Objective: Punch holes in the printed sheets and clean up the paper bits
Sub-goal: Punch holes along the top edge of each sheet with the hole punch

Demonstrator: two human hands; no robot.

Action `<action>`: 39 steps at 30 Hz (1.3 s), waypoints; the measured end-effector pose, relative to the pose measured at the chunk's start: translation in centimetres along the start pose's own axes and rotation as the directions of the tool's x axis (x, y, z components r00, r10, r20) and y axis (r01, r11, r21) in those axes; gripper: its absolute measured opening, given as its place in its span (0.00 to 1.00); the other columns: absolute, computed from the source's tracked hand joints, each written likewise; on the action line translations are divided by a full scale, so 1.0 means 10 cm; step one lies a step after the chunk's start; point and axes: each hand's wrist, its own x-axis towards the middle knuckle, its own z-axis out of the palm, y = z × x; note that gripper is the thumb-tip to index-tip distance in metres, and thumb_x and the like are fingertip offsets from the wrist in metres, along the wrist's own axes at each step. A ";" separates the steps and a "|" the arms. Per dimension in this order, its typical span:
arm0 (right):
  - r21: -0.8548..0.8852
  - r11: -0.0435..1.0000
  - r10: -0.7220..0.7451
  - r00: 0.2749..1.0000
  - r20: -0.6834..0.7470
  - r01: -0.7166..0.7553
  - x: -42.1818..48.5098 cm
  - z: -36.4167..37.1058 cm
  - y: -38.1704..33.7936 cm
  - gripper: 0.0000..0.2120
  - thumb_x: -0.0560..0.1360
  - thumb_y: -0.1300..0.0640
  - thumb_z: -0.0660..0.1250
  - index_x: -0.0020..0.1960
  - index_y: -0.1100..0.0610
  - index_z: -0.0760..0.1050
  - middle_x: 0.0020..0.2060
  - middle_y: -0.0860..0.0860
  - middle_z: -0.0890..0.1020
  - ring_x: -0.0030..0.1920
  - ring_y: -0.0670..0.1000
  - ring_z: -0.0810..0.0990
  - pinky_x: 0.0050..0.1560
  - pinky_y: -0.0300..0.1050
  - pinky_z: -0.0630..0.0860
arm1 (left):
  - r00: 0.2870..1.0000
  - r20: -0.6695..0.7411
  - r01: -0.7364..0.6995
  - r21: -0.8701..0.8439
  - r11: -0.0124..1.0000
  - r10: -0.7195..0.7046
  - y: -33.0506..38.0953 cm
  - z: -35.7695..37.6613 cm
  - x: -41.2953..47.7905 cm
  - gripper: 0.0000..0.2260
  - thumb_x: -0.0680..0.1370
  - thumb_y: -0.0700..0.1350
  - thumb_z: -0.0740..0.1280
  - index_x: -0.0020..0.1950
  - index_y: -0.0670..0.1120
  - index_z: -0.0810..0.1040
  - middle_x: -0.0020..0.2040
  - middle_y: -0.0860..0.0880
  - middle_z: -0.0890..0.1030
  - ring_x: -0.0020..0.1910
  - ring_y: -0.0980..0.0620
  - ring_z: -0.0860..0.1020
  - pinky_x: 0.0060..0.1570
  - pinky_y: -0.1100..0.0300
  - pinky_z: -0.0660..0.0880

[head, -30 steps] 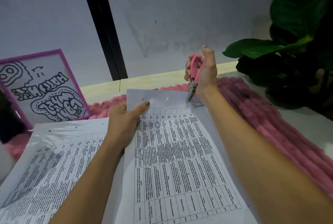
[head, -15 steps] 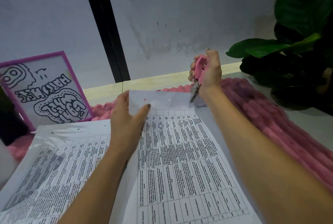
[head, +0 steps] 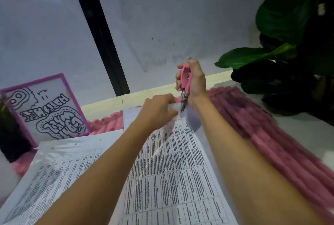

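Observation:
A printed sheet [head: 173, 170] with a table of text lies in front of me, its far edge lifted. My left hand [head: 159, 110] pinches that top edge near its right end. My right hand [head: 194, 80] grips a pink-handled hole punch [head: 185, 83], whose metal jaws hang down at the sheet's top margin, just right of my left fingers. A second printed sheet [head: 54, 170] lies to the left, with small holes along its top margin.
A fluffy pink mat [head: 262, 134] lies under the sheets. A purple-framed drawing [head: 47, 109] leans at the left. A large green plant [head: 289, 43] fills the right side. A grey wall with a black vertical bar [head: 101, 34] stands behind.
My left hand slid right along the sheet's top edge, from the left corner to beside the punch. My right hand with the punch stayed at the edge.

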 end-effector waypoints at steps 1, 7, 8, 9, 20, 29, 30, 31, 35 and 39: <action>0.002 1.000 -0.006 1.000 0.003 0.006 0.00 0.00 -0.01 0.19 0.72 0.44 0.63 0.47 0.61 0.76 0.30 0.54 0.76 0.27 0.51 0.71 0.28 0.42 0.68 | 1.000 -0.007 0.008 -0.054 0.999 -0.008 0.00 0.00 0.03 0.04 0.76 0.48 0.69 0.48 0.50 0.77 0.36 0.58 0.75 0.41 0.50 0.74 0.53 0.50 0.74; 0.047 0.996 0.079 0.994 0.078 -0.082 0.00 -0.05 -0.07 0.20 0.74 0.43 0.62 0.51 0.61 0.75 0.32 0.53 0.76 0.26 0.49 0.72 0.27 0.40 0.67 | 0.999 -0.033 0.014 -0.169 0.985 -0.020 -0.02 0.02 0.11 0.06 0.74 0.48 0.73 0.40 0.48 0.80 0.33 0.54 0.77 0.38 0.47 0.76 0.43 0.53 0.71; 0.056 0.994 0.091 0.992 0.089 -0.096 0.00 -0.06 -0.08 0.20 0.76 0.44 0.61 0.51 0.61 0.74 0.31 0.53 0.76 0.26 0.49 0.72 0.27 0.39 0.67 | 0.999 -0.039 0.009 -0.179 0.984 -0.017 -0.02 0.02 0.11 0.06 0.74 0.48 0.73 0.39 0.49 0.79 0.33 0.54 0.77 0.38 0.47 0.76 0.43 0.53 0.70; 0.061 0.993 0.095 0.991 0.093 -0.101 0.00 -0.06 -0.09 0.19 0.77 0.44 0.60 0.52 0.61 0.74 0.31 0.52 0.76 0.26 0.49 0.72 0.27 0.39 0.67 | 0.999 -0.049 -0.001 -0.179 0.984 -0.008 -0.02 0.02 0.10 0.06 0.74 0.48 0.72 0.39 0.49 0.79 0.32 0.53 0.77 0.37 0.47 0.75 0.43 0.53 0.69; -0.037 0.991 0.136 0.978 0.158 -0.132 0.02 0.07 -0.30 0.25 0.76 0.42 0.61 0.58 0.63 0.74 0.33 0.53 0.77 0.27 0.49 0.72 0.28 0.40 0.68 | 0.978 -0.195 -0.082 -0.013 0.997 0.078 0.11 -0.04 0.05 0.05 0.77 0.51 0.68 0.43 0.51 0.77 0.36 0.56 0.77 0.39 0.52 0.73 0.57 0.53 0.63; -0.093 0.996 -0.015 1.000 0.010 0.016 -0.11 0.18 -0.63 0.19 0.75 0.44 0.65 0.58 0.57 0.74 0.37 0.53 0.77 0.27 0.48 0.71 0.26 0.39 0.66 | 0.987 -0.149 0.034 -0.160 0.987 -0.058 0.02 -0.06 -0.06 0.05 0.78 0.52 0.66 0.43 0.52 0.77 0.38 0.57 0.78 0.42 0.53 0.75 0.59 0.53 0.62; -0.320 0.945 -0.071 0.997 0.004 0.069 -0.13 0.14 -0.68 0.20 0.75 0.45 0.68 0.62 0.54 0.73 0.42 0.51 0.77 0.28 0.46 0.71 0.25 0.39 0.66 | 0.986 -0.157 0.036 -0.167 0.985 -0.063 -0.01 -0.09 -0.07 0.05 0.77 0.52 0.67 0.45 0.52 0.78 0.40 0.57 0.79 0.44 0.53 0.75 0.59 0.53 0.63; -0.515 0.853 -0.081 0.996 0.026 0.083 -0.18 0.07 -0.74 0.22 0.74 0.46 0.70 0.65 0.51 0.73 0.47 0.49 0.76 0.30 0.44 0.70 0.26 0.37 0.66 | 0.983 -0.171 0.032 -0.187 0.982 -0.065 -0.04 -0.12 -0.07 0.04 0.77 0.52 0.68 0.46 0.52 0.79 0.41 0.58 0.79 0.45 0.53 0.76 0.60 0.52 0.65; -0.886 0.448 0.410 0.908 0.085 -0.119 -0.54 -0.37 -0.84 0.30 0.66 0.42 0.75 0.66 0.47 0.75 0.53 0.45 0.78 0.44 0.47 0.79 0.42 0.40 0.74 | 0.967 -0.238 -0.004 -0.364 0.931 -0.089 -0.11 -0.25 -0.13 0.07 0.74 0.53 0.72 0.39 0.58 0.76 0.37 0.61 0.79 0.45 0.53 0.79 0.59 0.42 0.72; -0.907 0.367 0.467 0.884 -0.012 -0.206 -0.83 -0.55 -0.62 0.15 0.68 0.54 0.74 0.52 0.61 0.81 0.40 0.46 0.80 0.40 0.46 0.77 0.43 0.42 0.68 | 0.900 -0.426 -0.077 -0.357 0.931 -0.089 -0.06 -0.36 -0.28 0.07 0.71 0.60 0.71 0.45 0.61 0.76 0.46 0.62 0.81 0.53 0.53 0.77 0.63 0.40 0.68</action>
